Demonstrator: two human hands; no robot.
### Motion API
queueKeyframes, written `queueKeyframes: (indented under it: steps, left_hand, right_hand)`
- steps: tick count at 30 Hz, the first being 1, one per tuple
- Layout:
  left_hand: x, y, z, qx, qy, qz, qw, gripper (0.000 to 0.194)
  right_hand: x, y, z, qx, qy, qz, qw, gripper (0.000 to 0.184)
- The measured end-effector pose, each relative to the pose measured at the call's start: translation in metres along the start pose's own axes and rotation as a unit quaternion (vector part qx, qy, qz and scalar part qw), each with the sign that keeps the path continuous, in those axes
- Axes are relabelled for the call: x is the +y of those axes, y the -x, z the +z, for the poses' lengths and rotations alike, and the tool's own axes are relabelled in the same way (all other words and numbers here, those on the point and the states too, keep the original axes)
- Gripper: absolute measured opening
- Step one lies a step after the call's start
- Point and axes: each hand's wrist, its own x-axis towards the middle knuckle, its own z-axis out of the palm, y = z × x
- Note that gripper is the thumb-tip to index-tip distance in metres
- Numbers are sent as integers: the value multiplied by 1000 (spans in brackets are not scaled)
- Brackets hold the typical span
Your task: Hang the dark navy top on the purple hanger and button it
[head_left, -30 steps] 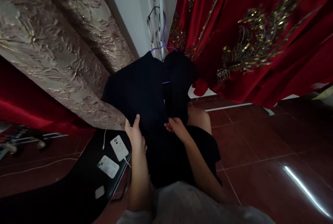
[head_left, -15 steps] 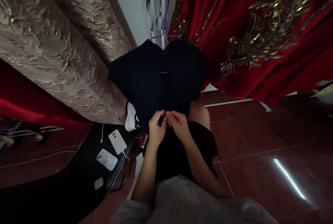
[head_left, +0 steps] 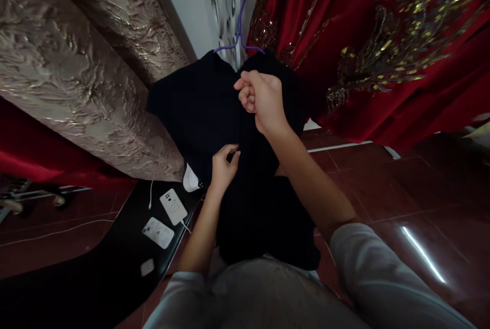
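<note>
A black garment (head_left: 199, 109) hangs in front of me on a purple hanger (head_left: 238, 23). My left hand (head_left: 224, 167) pinches the cloth near the middle of the garment's front, fingers closed. Higher up, near the neckline, my right hand (head_left: 262, 98) is held with its fingers curled in a pinch; what it grips is too small to make out. The garment's lower part drapes over my lap.
A beige embossed fabric (head_left: 76, 74) hangs at the left, a red gold-embroidered fabric (head_left: 383, 48) at the right. Two phones (head_left: 173, 206) (head_left: 158, 232) with a cable lie on a black surface (head_left: 95, 278) at lower left. The floor (head_left: 401, 191) is glossy dark red tile.
My right hand has risen from the garment's middle to its neckline. The left hand stays pinched at the middle, where both hands met half a second ago.
</note>
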Motion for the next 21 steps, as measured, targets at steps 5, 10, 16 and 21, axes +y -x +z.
queueKeyframes:
  steps: [5,10,16,21]
  left_hand:
    - [75,-57,-11,33,-32,199,979,34]
    - [113,-105,-11,34,-146,290,945,29]
    - [93,-109,-15,52,-193,320,926,30]
    - [89,-108,-18,1,-222,339,914,22]
  right_hand:
    - [13,19,-8,-27,49,-39,998,40]
    - [29,15,-18,-26,106,-122,987,36]
    - [55,14,-18,-5,152,-170,974,34]
    - [45,9,-15,-16,119,-172,978,32]
